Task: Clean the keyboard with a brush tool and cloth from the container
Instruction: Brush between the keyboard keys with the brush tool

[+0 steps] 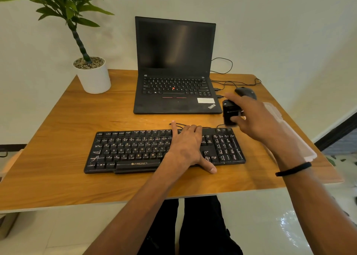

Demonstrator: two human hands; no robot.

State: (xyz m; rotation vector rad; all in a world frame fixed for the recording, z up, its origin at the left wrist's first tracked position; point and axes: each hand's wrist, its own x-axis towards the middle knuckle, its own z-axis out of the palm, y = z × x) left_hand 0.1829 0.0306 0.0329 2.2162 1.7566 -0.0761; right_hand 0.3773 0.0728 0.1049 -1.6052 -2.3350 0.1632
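so my right hand [251,115] is up off the desk just right of the laptop, thumb and fingers curled around a small black brush tool [229,113]; it's a bit blurry so i can't tell which end is the bristles; index finger sticks out toward the mouse [246,92] behind it; black band [293,169] on that wrist

my left hand [188,148] is flat on the keyboard [135,151], fingers pretty much straight and spread, palm over the right end of the letter keys, thumb hanging off the front edge onto the wood, index finger reaching past the back edge near the cable; not gripping anything, just pressing it down

keyboard sits across the middle of the wooden desk [58,139], numpad end under my right forearm; open laptop [175,71] with a dark screen behind it; clear plastic container [289,131] along the right edge of the desk, mostly hidden by my right arm, can't see the cloth; potted plant [92,75] in a white pot at the back left corner
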